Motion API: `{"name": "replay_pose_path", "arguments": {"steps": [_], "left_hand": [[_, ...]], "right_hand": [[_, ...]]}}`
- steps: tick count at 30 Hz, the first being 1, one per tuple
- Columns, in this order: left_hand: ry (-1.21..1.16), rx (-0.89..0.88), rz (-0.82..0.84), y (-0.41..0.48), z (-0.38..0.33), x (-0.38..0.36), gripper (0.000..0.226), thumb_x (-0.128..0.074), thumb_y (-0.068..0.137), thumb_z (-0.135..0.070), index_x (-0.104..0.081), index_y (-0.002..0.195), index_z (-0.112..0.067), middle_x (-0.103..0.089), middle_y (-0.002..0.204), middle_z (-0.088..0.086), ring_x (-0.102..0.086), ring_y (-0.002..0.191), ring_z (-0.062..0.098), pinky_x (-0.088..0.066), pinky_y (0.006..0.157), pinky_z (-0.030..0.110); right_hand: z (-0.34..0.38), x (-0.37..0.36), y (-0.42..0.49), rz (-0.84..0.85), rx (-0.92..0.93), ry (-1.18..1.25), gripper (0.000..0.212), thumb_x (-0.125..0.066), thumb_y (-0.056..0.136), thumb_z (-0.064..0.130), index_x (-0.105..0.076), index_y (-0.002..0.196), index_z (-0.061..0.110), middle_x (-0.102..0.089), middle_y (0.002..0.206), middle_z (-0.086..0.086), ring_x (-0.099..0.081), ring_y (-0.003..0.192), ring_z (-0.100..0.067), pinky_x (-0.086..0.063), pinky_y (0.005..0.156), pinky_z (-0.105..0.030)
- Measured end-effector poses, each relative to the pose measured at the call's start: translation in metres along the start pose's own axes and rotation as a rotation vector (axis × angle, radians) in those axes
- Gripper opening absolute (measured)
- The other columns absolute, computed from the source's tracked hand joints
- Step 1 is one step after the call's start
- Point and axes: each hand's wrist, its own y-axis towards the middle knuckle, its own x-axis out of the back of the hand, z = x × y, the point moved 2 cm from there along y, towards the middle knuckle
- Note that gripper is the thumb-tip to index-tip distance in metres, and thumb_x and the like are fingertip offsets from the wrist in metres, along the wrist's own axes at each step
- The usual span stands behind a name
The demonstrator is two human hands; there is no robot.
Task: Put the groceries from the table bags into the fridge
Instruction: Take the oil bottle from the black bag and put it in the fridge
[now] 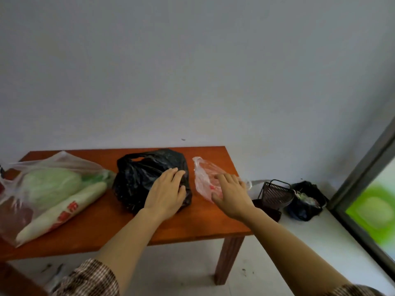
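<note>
Two bags handled at the table's (203, 221) right end.
Left hand (166, 191) flat on black bag (136, 178); right hand (232, 195) covers clear bag (203, 178), grip unclear; cabbage bag (49, 184) at left edge.

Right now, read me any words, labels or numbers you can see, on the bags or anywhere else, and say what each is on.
Nothing here is sharp enough to quote.
Large clear bag: red printed characters, too blurred to read.
Small clear bag: red patches, print or contents, cannot tell.
Black bag: no text visible.
Green shape at the far right: blurred, no letters made out.
</note>
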Motion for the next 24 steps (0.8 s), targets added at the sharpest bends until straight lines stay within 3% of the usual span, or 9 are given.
{"name": "replay_pose_path", "arguments": {"steps": [4,10,14,16,19,22,24], "left_hand": [[0.023,-0.001,-0.031,0.044,0.076,0.001,0.051,-0.034,0.101,-0.035,-0.029,0.148,-0.017,-0.023,0.157,0.002,-0.015,0.146,0.017,-0.014,0.117,0.03],[-0.148,0.012,-0.052,0.113,0.194,0.005,0.047,-0.04,0.099,-0.033,-0.038,0.143,-0.016,-0.034,0.151,0.004,-0.024,0.141,0.019,-0.025,0.115,0.035],[-0.309,0.191,0.072,0.141,0.258,-0.004,0.05,-0.039,0.099,-0.039,-0.038,0.143,-0.016,-0.042,0.146,0.006,-0.033,0.136,0.024,-0.029,0.111,0.037],[-0.417,0.308,0.176,0.155,0.275,-0.011,0.044,-0.038,0.099,-0.043,-0.053,0.129,-0.015,-0.059,0.129,0.007,-0.052,0.12,0.027,-0.04,0.097,0.036],[-0.497,0.251,0.252,0.166,0.277,-0.015,0.042,-0.039,0.099,-0.043,-0.069,0.09,-0.016,-0.07,0.087,0.0,-0.063,0.085,0.023,-0.048,0.074,0.036],[-0.737,0.183,0.361,0.167,0.265,-0.018,0.036,-0.04,0.1,-0.04,-0.072,0.094,-0.024,-0.069,0.09,-0.008,-0.063,0.086,0.013,-0.045,0.073,0.031],[-0.857,0.196,0.429,0.167,0.259,-0.023,0.039,-0.035,0.101,-0.043,-0.07,0.107,-0.027,-0.064,0.104,-0.015,-0.058,0.1,0.002,-0.041,0.086,0.023]], "right_hand": [[0.033,-0.037,0.066,0.03,0.009,0.017,0.05,-0.048,0.093,0.035,-0.037,0.139,0.017,-0.042,0.141,-0.003,-0.035,0.132,-0.026,-0.029,0.106,-0.044],[0.084,-0.082,0.167,0.016,-0.079,0.075,0.05,-0.047,0.096,0.037,-0.037,0.14,0.016,-0.042,0.141,-0.004,-0.033,0.132,-0.026,-0.028,0.105,-0.044],[0.12,-0.103,0.216,0.108,-0.087,0.105,0.059,-0.051,0.093,0.032,-0.03,0.147,0.021,-0.035,0.148,-0.001,-0.026,0.137,-0.023,-0.023,0.109,-0.045],[0.136,-0.109,0.236,0.14,-0.066,0.116,0.066,-0.054,0.089,0.025,-0.027,0.149,0.024,-0.031,0.152,0.001,-0.021,0.14,-0.021,-0.02,0.109,-0.045],[0.148,-0.123,0.256,0.259,-0.039,0.088,0.078,-0.057,0.083,0.018,-0.02,0.15,0.035,-0.018,0.158,0.004,-0.009,0.144,-0.02,-0.014,0.111,-0.051],[0.143,-0.132,0.269,0.376,0.001,-0.038,0.062,-0.056,0.085,0.018,-0.038,0.142,0.035,-0.009,0.161,0.004,0.001,0.147,-0.02,-0.013,0.111,-0.052],[0.134,-0.13,0.272,0.352,0.045,-0.118,0.045,-0.057,0.084,0.019,-0.054,0.129,0.024,-0.023,0.158,0.001,-0.005,0.148,-0.018,-0.016,0.109,-0.047]]}}
